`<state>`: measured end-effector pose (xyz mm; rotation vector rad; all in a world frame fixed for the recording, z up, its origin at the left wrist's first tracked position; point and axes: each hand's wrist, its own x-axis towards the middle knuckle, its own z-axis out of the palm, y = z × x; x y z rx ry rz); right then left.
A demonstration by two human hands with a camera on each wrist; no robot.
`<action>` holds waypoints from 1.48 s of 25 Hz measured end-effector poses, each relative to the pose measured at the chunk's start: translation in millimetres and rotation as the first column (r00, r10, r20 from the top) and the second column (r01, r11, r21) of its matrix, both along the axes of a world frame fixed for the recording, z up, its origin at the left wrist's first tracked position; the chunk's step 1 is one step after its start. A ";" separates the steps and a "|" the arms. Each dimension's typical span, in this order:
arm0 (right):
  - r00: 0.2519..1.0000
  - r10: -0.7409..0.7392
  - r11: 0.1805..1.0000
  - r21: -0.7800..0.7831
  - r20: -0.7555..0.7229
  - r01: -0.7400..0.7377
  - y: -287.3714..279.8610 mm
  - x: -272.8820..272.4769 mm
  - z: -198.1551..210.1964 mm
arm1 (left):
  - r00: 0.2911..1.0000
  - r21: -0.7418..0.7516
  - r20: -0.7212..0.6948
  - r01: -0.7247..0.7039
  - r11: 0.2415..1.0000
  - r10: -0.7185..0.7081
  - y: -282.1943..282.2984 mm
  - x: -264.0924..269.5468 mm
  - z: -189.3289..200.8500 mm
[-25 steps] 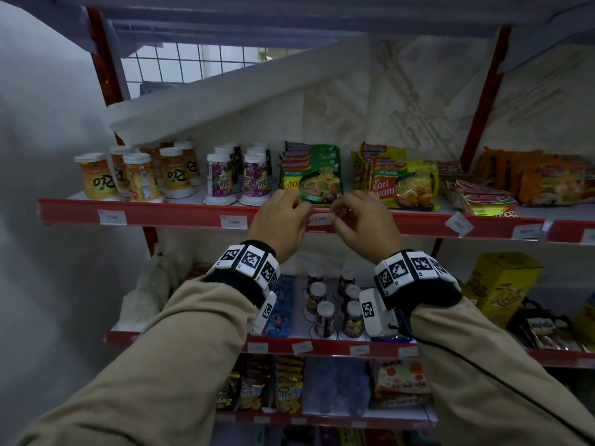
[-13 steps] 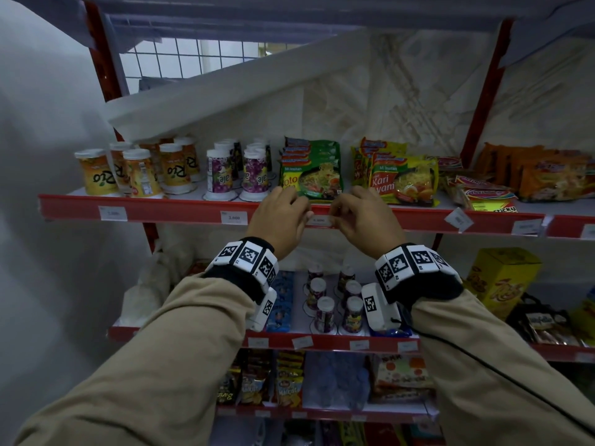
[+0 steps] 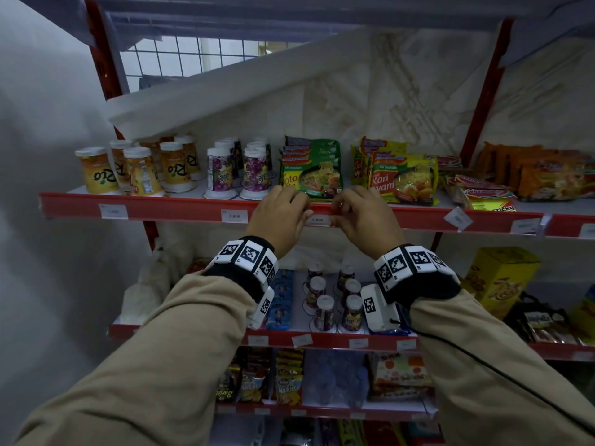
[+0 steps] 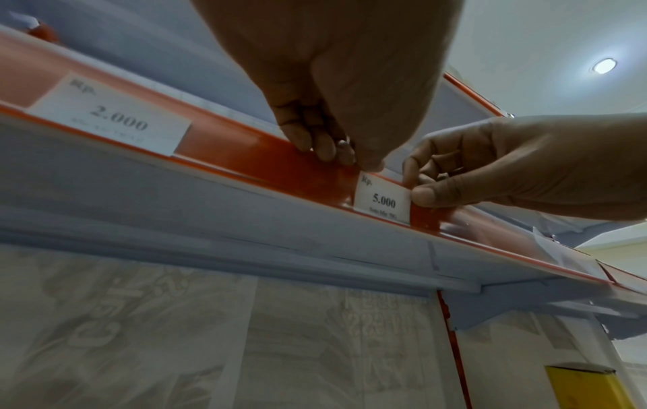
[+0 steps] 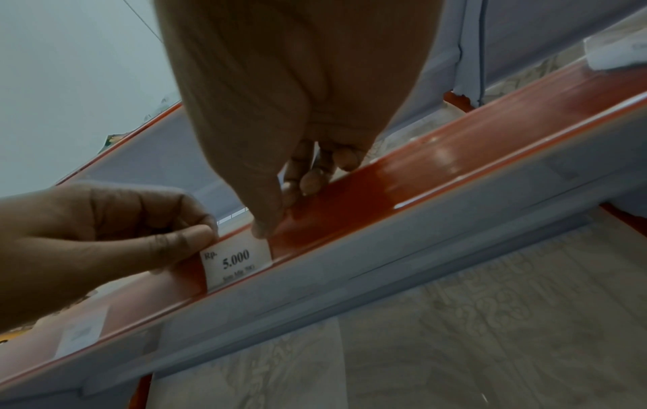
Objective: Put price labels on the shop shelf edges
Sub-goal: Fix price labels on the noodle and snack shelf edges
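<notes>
Red-edged shop shelving fills the view, stocked with cups and noodle packets. On the red shelf edge strip point(image 3: 180, 209), below the green noodle packets point(image 3: 311, 170), sits the 5.000 price label point(image 4: 382, 200). The left hand point(image 3: 278, 217) pinches its upper left corner with curled fingers; the right hand point(image 3: 365, 220) pinches its right end between thumb and forefinger. It looks like a thin, light paper slip, easily creased or skewed, so I judge it best held by the two ends and slid gently along the strip's channel.
</notes>
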<state>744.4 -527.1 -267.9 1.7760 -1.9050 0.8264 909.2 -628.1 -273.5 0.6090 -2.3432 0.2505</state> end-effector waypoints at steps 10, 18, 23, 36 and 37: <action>1.000 -0.014 1.000 -0.009 0.001 0.014 6.3 -10.0 -4.1 | 0.996 0.020 -0.023 -0.085 0.996 0.086 12.8 0.9 2.7; 0.988 -0.141 0.981 -0.144 -0.055 0.132 33.8 -32.7 -12.3 | 0.991 -0.057 -0.048 -0.125 0.990 0.123 20.8 1.9 -0.2; 0.953 -0.291 0.951 -0.138 -0.083 0.278 50.4 -44.9 -11.2 | 0.988 -0.115 0.042 -0.140 0.983 0.146 19.8 -5.8 5.4; 0.823 -0.567 0.819 -0.127 -0.031 0.559 103.8 -89.1 -16.0 | 0.965 -0.124 0.256 0.088 0.988 -0.054 85.8 -98.5 -3.5; 0.827 -0.561 0.824 -0.125 -0.035 0.553 104.6 -91.0 -16.3 | 0.965 -0.121 0.258 0.085 0.989 -0.051 89.6 -105.9 -3.5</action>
